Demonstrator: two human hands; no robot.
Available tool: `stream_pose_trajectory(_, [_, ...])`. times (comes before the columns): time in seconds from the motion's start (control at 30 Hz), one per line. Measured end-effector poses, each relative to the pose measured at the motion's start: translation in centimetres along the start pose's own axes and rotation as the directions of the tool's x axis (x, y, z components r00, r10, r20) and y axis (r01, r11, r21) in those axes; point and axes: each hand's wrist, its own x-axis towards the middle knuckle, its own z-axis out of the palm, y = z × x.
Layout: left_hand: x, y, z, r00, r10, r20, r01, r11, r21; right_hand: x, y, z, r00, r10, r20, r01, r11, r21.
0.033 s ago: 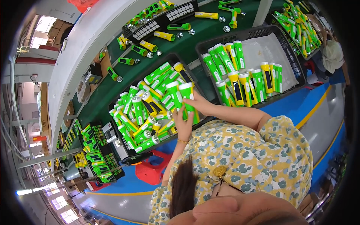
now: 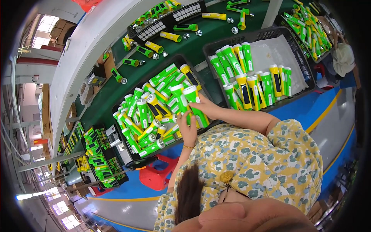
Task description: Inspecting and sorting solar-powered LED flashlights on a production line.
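Observation:
Upright over the near right part of a black crate point(image 2: 210, 94), two green flashlights with white heads stand side by side in front of me. My right hand point(image 2: 208, 107) is closed on the right-hand green flashlight point(image 2: 196, 106), its thumb across the body. Low down, the fingers of my left hand point(image 2: 188, 129) curl around the lower part of the left-hand green flashlight point(image 2: 179, 94); its end is hidden behind them. Around and beneath them lies a jumbled heap of green and yellow flashlights point(image 2: 143, 112), some with dark panels showing.
To the right, a second black crate point(image 2: 299, 46) holds upright flashlights in rows on a clear plastic sheet point(image 2: 268, 50). Loose flashlight bodies and reflector cups point(image 2: 235, 30) lie on the green bench point(image 2: 210, 33). A red stool point(image 2: 156, 176) stands below left; another person point(image 2: 343, 58) is far right.
The two flashlights have tilted slightly, their heads moving a little left. Both hands keep nearly the same place.

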Motion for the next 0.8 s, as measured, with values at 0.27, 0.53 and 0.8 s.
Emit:
stream_pose_trajectory(0.27, [-0.1,4.7,-4.2,0.948,-0.298,0.115,0.250,0.466,-0.849,-1.5,-1.2,0.5,0.965,0.223,0.137,-0.248,0.946,0.209])
stream_pose_trajectory(0.53, [0.1,4.8,-6.2,0.883,-0.135,0.449,0.462,0.087,-0.883,-1.2,-2.7,0.1,0.957,0.287,0.047,-0.291,0.946,0.145])
stream_pose_trajectory(0.8, [3.6,3.8,-9.6,0.888,-0.313,0.338,0.368,0.043,-0.929,-1.3,-3.0,0.2,0.958,0.268,0.102,-0.281,0.948,0.151])
